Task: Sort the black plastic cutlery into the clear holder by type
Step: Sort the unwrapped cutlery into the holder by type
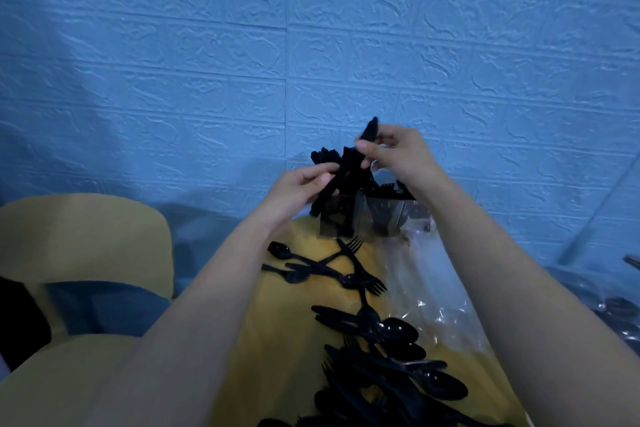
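Note:
The clear holder (398, 218) stands at the far end of the yellow table (270, 340), with black cutlery standing in its compartments. My left hand (294, 191) grips a bundle of black cutlery (332, 180) held over the holder's left compartment. My right hand (398, 152) pinches a single black piece (370, 130) at the top of that bundle; its type is unclear. Loose black forks, spoons and knives (374, 350) lie scattered down the table between my forearms.
A crumpled clear plastic bag (429, 291) lies on the table's right side. A yellow chair (79, 243) stands at the left. A blue textured wall (311, 45) rises directly behind the holder. More dark cutlery in plastic (620, 312) sits at the right edge.

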Demonstrator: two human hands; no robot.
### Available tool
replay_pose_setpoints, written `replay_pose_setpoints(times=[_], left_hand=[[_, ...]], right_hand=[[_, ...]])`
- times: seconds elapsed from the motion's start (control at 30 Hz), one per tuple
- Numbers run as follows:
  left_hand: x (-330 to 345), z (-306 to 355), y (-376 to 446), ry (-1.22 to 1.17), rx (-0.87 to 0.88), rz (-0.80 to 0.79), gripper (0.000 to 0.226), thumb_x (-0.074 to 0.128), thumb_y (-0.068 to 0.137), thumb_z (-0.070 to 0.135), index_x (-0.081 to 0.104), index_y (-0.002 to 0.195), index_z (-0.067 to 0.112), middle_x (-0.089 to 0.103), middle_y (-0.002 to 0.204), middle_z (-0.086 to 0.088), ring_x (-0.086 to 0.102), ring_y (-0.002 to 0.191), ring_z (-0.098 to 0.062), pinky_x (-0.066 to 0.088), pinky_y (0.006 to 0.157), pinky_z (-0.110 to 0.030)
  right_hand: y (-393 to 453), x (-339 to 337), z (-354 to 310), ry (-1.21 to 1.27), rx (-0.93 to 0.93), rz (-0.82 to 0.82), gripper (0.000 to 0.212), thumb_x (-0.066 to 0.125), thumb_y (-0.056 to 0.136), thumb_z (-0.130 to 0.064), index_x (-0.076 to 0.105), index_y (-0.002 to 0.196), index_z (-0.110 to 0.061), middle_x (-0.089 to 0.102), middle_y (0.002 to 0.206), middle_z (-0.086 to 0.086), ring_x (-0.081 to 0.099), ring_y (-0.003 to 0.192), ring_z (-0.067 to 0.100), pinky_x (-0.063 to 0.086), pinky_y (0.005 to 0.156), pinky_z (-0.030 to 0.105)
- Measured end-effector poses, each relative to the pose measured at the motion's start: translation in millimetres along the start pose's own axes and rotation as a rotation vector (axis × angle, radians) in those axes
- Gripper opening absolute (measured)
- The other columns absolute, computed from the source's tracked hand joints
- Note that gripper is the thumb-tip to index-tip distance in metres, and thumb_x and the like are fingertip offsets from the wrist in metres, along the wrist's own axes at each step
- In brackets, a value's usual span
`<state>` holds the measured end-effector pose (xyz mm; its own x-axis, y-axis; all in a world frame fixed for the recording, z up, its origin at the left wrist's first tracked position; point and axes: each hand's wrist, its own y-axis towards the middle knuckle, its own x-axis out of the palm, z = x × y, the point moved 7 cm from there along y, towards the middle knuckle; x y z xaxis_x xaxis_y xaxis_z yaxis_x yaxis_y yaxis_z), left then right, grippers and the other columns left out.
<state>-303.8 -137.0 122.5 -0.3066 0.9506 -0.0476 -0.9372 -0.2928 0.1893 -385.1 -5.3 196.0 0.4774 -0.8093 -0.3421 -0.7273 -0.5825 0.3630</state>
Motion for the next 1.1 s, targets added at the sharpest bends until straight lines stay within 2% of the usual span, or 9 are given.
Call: replay_pose_setpoints(times=[0.07,0.13,0.27,0.37,0.43,0.73,0.87,1.0,1.1], left_hand=[[-14.6,1.0,12.4,0.249,0.085,0.172,0.025,0.049,0.097,0.007,0.062,0.118,0.014,0.067,0.110,-0.005,0.065,0.088,-0.008,0.049,0.085,-0.017],[-18.3,-6.2,19.8,0.531,0.129,0.240,0.026,0.050,0.096,0.006,0.065,0.116,0.012,0.066,0.115,-0.006,0.062,0.104,-0.017,0.043,0.093,-0.021],[13.0,-27.2,25.8,0.900,0.256,0.102,0.035,0.045,0.095,0.000,0.060,0.126,0.009,0.057,0.124,-0.012,0.049,0.119,-0.025,0.030,0.095,-0.017],[21.4,-36.9,23.3,1.022,0.301,0.113,0.038,0.042,0.097,0.003,0.057,0.130,0.013,0.051,0.126,-0.008,0.041,0.123,-0.023,0.034,0.101,-0.028],[21.8,-40.5,21.6,1.048,0.307,0.121,0.039,0.041,0.097,0.003,0.055,0.132,0.014,0.050,0.126,-0.008,0.039,0.124,-0.022,0.034,0.102,-0.029],[18.6,-42.7,17.4,0.944,0.330,0.121,0.046,0.043,0.089,-0.011,0.056,0.130,0.007,0.051,0.123,-0.013,0.042,0.122,-0.025,0.023,0.098,-0.013],[11.8,-45.4,13.9,0.853,0.282,0.153,0.047,0.040,0.088,-0.014,0.055,0.129,0.004,0.049,0.128,-0.010,0.044,0.123,-0.019,0.023,0.094,-0.005],[9.8,-46.9,10.9,0.831,0.277,0.159,0.049,0.039,0.087,-0.014,0.055,0.130,0.004,0.049,0.128,-0.007,0.048,0.118,-0.018,0.027,0.092,-0.007],[9.8,-46.8,10.2,0.827,0.272,0.152,0.050,0.039,0.087,-0.014,0.054,0.130,0.004,0.049,0.129,-0.007,0.048,0.118,-0.018,0.028,0.093,-0.009]], right_hand=[[7.2,-30.8,2.6,-0.033,-0.026,0.162,0.004,0.063,0.089,-0.004,0.062,0.091,-0.006,0.060,0.070,0.004,0.058,0.047,0.000,0.045,0.051,0.013],[11.8,-54.4,6.3,-0.098,-0.048,0.267,0.009,0.063,0.089,-0.006,0.063,0.084,-0.013,0.061,0.067,0.000,0.058,0.047,0.000,0.045,0.052,0.014],[17.8,-69.2,13.3,-0.172,-0.069,0.331,0.022,0.063,0.088,-0.009,0.061,0.075,-0.026,0.063,0.066,-0.004,0.060,0.050,0.001,0.049,0.061,0.022],[19.3,-65.8,18.6,-0.173,-0.067,0.355,0.019,0.063,0.088,-0.010,0.062,0.076,-0.025,0.063,0.066,-0.004,0.059,0.051,0.000,0.052,0.068,0.027],[22.7,-56.3,19.0,-0.175,-0.073,0.330,0.016,0.063,0.089,-0.010,0.062,0.078,-0.022,0.063,0.069,-0.001,0.060,0.051,0.000,0.053,0.068,0.024],[46.2,-39.6,-2.7,-0.210,-0.111,0.287,0.003,0.064,0.088,-0.011,0.066,0.089,-0.013,0.064,0.069,-0.002,0.058,0.052,0.001,0.053,0.071,0.021],[54.2,-16.9,-0.2,-0.335,-0.097,0.150,0.003,0.065,0.087,-0.011,0.065,0.087,-0.015,0.063,0.068,0.000,0.059,0.051,0.001,0.055,0.073,0.028],[58.9,5.0,20.3,-0.428,-0.037,0.065,0.005,0.065,0.088,-0.013,0.066,0.093,-0.012,0.059,0.062,-0.004,0.055,0.045,-0.004,0.044,0.055,0.007],[55.9,22.4,36.1,-0.583,0.010,-0.066,0.008,0.064,0.089,-0.015,0.065,0.091,-0.008,0.057,0.064,0.001,0.056,0.058,0.009,0.038,0.052,0.011]])
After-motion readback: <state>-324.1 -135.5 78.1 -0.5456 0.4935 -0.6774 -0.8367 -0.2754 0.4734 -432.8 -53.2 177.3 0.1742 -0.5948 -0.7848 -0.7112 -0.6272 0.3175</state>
